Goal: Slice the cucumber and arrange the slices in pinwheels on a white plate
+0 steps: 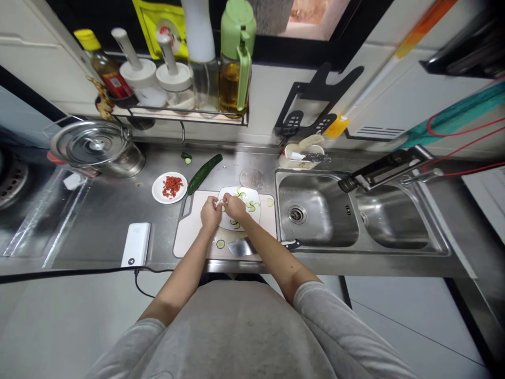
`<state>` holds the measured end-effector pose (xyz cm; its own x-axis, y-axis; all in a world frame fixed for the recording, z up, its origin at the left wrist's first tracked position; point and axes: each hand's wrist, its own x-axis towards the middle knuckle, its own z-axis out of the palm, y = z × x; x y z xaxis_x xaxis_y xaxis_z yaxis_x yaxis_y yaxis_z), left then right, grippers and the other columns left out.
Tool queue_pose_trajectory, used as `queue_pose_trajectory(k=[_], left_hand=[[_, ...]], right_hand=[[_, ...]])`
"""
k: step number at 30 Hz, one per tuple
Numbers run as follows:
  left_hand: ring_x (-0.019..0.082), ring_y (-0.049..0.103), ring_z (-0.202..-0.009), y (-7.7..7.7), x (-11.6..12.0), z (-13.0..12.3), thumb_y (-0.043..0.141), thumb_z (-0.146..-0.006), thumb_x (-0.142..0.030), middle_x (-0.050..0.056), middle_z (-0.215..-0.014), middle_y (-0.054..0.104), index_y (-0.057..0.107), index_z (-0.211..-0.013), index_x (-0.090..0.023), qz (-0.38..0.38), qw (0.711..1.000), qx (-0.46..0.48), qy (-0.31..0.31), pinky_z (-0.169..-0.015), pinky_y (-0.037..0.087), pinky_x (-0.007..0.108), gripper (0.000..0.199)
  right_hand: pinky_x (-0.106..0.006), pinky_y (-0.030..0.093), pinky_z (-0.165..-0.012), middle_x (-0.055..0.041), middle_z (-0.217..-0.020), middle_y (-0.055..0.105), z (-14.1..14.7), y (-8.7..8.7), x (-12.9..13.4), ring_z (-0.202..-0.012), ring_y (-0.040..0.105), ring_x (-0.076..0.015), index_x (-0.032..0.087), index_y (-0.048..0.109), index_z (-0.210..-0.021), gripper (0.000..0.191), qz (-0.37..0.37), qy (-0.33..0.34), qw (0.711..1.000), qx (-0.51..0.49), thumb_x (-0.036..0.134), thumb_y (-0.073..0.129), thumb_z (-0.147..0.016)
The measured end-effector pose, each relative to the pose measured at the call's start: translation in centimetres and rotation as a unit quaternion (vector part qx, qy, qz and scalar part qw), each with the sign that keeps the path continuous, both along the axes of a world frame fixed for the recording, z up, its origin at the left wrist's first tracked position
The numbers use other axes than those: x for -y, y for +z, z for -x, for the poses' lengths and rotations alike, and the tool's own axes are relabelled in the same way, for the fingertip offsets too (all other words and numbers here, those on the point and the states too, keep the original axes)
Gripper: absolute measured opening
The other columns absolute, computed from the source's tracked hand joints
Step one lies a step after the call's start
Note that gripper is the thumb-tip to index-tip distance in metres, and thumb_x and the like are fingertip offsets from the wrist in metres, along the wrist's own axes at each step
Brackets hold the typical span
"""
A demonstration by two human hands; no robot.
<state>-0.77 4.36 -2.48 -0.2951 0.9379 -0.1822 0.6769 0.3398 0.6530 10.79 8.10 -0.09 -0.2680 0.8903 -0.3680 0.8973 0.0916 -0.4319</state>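
My left hand (211, 213) and my right hand (235, 207) meet over the left part of a white plate (255, 217). Both have their fingers pinched together on a small piece, perhaps cucumber, mostly hidden by the fingertips. Thin green-edged cucumber slices (252, 206) lie in groups on the plate. Under the plate is a pale cutting board (185, 237). A knife (241, 247) rests on the board below my right forearm, its handle towards the sink. One round cucumber slice (220, 244) lies near the blade. Behind the board is a long cucumber (204, 174).
A small plate of red pieces (157, 192), a white power bank (135, 245) and a lidded steel pot (126, 160) stand to the left. The double sink (323, 210) is at the right; a bottle rack (185, 114) hangs behind.
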Motion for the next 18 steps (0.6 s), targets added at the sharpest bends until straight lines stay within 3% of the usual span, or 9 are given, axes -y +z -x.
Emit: queue_pose_trajectory(k=[18], left_hand=[[0.016,0.054,-0.066,0.12,0.46,0.02,0.055,-0.083,-0.032,-0.003,-0.065,0.054,0.055,-0.096,-0.021,-0.022,0.999,0.017,0.025,-0.064,0.037,0.025,0.017]], right_hand=[[-0.025,0.035,-0.063,-0.0043,-0.09,0.066,0.15,-0.24,0.34,-0.083,0.06,-0.0188,0.023,0.053,-0.104,0.019,-0.013,-0.015,1.0,0.009,0.029,0.038,-0.094]])
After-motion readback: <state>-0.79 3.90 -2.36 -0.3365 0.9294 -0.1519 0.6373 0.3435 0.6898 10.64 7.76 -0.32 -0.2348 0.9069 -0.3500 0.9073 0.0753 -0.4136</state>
